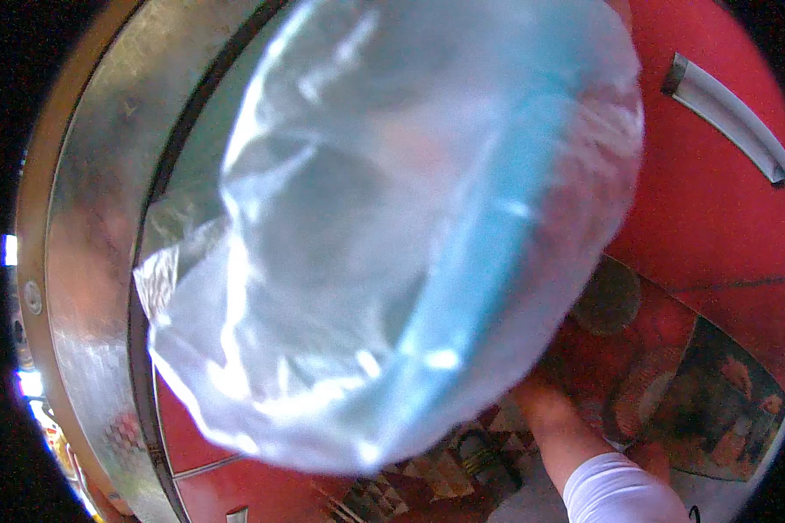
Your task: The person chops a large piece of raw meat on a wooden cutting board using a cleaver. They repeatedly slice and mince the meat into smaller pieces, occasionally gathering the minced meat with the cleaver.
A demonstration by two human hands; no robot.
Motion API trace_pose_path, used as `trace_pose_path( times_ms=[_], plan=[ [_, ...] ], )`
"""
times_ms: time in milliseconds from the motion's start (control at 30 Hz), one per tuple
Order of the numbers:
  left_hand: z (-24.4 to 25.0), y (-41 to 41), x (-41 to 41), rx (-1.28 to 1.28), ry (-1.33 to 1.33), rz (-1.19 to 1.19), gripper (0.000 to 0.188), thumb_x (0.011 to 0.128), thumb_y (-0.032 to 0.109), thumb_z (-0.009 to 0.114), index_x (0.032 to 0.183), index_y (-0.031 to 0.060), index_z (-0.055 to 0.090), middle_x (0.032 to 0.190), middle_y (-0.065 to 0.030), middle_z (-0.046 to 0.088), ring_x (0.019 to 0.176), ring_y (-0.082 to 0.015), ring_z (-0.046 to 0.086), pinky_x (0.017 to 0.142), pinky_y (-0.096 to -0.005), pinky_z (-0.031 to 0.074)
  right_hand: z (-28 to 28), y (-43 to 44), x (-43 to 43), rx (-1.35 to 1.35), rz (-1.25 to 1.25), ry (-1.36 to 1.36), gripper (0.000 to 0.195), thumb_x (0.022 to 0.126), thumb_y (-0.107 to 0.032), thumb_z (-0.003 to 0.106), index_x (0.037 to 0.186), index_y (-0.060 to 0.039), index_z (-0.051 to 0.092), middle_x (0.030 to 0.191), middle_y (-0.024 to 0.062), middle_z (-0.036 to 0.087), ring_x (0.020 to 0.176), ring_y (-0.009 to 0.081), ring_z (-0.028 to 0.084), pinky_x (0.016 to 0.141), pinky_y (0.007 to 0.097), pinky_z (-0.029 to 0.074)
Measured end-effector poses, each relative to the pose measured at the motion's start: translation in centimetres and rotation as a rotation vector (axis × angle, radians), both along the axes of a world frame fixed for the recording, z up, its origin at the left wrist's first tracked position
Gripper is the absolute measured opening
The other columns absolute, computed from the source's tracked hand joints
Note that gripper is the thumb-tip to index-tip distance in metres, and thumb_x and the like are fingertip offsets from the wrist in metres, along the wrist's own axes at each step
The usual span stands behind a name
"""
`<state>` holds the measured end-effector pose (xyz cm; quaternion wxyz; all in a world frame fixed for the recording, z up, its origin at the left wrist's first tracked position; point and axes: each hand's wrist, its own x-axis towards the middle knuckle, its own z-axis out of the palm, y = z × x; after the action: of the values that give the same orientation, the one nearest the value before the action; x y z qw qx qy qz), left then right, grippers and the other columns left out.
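Observation:
A large, crumpled clear plastic bag fills the middle of the view, close to the camera and blurred. A broad light-blue band runs down its right part. From the lower right, my right forearm in a white sleeve reaches up to the bag's lower right edge. The bag covers most of my right hand, so its grip is hidden. A faint pinkish blur shows through the upper middle of the plastic, too unclear to name. My left hand is out of view.
A brushed metal counter with a dark edge curves along the left. Red panels stand on the right, one with a grey metal handle. A dark printed picture is below them. Patterned flooring shows under the bag.

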<state>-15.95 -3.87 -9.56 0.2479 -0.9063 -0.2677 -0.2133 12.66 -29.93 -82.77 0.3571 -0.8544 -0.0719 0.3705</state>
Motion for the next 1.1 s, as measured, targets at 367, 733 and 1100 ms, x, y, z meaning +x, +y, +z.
trace_pose_path(
  times_ms=[367,733,1100],
  plan=[
    [1.7,2.8,-3.1,-0.148,0.012,0.042,0.044,0.092,0.019,0.069,0.131,0.0014,0.057,0.122,-0.0181,0.06,0.115,-0.0345,0.057,0.102,-0.0441,0.045,1.3,-0.1,1.3,0.016,0.038,0.005,0.014,0.088,-0.014,0.07,0.099,-0.0044,0.069,0.09,0.0094,0.071,0.077,0.021,0.067,0.068,0.0373,0.053],
    [0.4,-3.5,7.2,-1.138,-0.597,-0.112,0.007,0.105,0.017,0.05,0.104,0.0116,0.046,0.089,0.0026,0.041,0.077,-0.0061,0.038,0.064,-0.0223,0.032,36.7,-11.7,-6.1,0.55,0.042,0.13,0.011,0.087,-0.005,0.073,0.096,-0.0014,0.069,0.084,0.004,0.07,0.072,0.0126,0.067,0.064,0.03,0.055],
    [4.8,-3.1,9.5,-0.81,-0.388,-0.124,0.021,0.082,0.015,0.073,0.092,0.0054,0.056,0.092,-0.0159,0.056,0.082,-0.0365,0.058,0.067,-0.0475,0.048,76.7,-5.5,7.2,0.528,-0.321,-0.374,0.008,0.096,0.003,0.063,0.104,0.0035,0.064,0.086,0.0061,0.069,0.076,0.013,0.069,0.065,0.0274,0.058]
  ],
)
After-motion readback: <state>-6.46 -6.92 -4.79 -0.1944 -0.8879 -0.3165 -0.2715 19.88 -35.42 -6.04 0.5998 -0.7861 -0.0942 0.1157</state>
